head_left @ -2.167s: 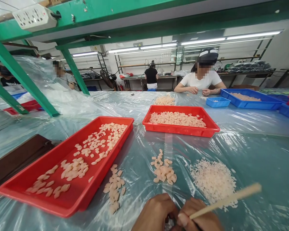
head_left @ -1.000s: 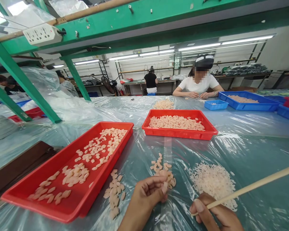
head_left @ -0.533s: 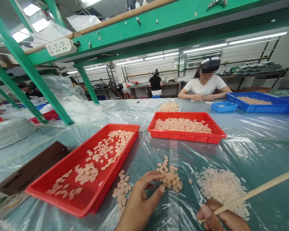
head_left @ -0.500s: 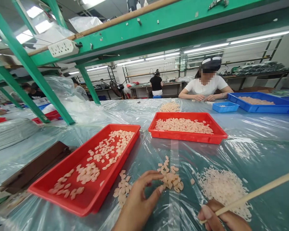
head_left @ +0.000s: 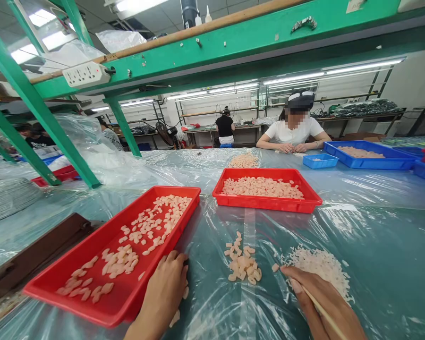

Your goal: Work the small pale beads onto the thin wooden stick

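My left hand (head_left: 165,285), fingers curled downward, rests by the right side of a red tray (head_left: 191,215) that holds scattered small pale pieces. It covers most of a little heap of pale pieces (head_left: 186,289) on the plastic sheet; anything inside its fingers is hidden. In my right hand (head_left: 315,293) is a thin wooden stick (head_left: 322,311), slanting down to the lower right. The fingertips of that hand are close to one loose pale piece (head_left: 275,267). Between my hands lies a pile of pale ring-like pieces (head_left: 244,267). Thin whitish scraps (head_left: 322,269) are heaped behind my right hand.
A second red tray (head_left: 267,202) of pale pieces stands farther back. Across the table sits a person in white (head_left: 292,134) near blue trays (head_left: 373,163). A brown bar (head_left: 38,255) lies left. Green shelf framing (head_left: 56,113) crosses above. Clear plastic sheeting (head_left: 386,245) covers the table.
My left hand has moved from the middle pile left to the heap beside the tray. My right hand has moved up toward the loose piece, and its stick now points lower. The view has shifted slightly.
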`<action>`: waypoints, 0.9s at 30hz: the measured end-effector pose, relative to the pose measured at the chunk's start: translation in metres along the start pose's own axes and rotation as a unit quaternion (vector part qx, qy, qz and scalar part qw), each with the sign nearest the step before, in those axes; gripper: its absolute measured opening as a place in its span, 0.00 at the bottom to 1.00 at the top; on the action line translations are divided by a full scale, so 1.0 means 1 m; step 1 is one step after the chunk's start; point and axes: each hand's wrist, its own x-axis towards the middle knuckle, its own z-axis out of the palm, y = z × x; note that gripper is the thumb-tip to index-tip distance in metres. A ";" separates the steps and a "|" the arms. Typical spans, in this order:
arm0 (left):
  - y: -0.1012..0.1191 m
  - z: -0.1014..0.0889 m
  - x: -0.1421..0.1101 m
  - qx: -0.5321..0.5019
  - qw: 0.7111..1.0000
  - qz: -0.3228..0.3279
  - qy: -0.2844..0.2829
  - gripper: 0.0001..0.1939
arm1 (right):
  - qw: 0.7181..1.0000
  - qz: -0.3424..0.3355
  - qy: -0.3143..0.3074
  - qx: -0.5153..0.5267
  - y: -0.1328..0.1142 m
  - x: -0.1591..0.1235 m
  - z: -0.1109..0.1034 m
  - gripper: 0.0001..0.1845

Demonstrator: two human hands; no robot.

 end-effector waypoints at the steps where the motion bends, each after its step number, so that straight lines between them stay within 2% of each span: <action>1: -0.001 -0.001 0.000 -0.008 1.000 0.004 0.001 0.16 | 0.996 -0.059 -0.013 -0.061 0.007 0.003 -0.002 0.18; 4: -0.005 -0.004 0.002 -0.037 0.999 0.023 0.002 0.15 | 0.966 -0.160 -0.030 -0.202 0.018 0.012 -0.001 0.25; 8: -0.005 -0.010 0.003 -0.092 0.994 0.052 -0.010 0.15 | 0.950 -0.177 -0.024 -0.256 0.013 0.016 0.011 0.23; 13: -0.001 -0.016 -0.001 -0.044 0.997 0.045 -0.044 0.15 | 0.961 -0.185 -0.012 -0.203 0.002 0.015 0.018 0.23; 16: 0.002 -0.020 -0.006 -0.022 0.996 0.064 -0.064 0.15 | 0.971 -0.167 0.007 -0.171 0.007 0.011 0.019 0.24; 19: 0.004 -0.026 -0.012 -0.009 0.994 0.070 -0.082 0.17 | 0.981 -0.121 0.012 -0.151 0.017 0.003 0.023 0.24; 23: 0.004 -0.033 -0.018 0.002 0.992 0.078 -0.100 0.16 | 0.994 -0.061 -0.012 -0.089 0.023 -0.005 0.025 0.22; 27: -0.001 -0.031 -0.018 0.013 0.991 0.090 -0.093 0.16 | 0.995 -0.071 -0.034 -0.060 0.018 -0.002 0.015 0.21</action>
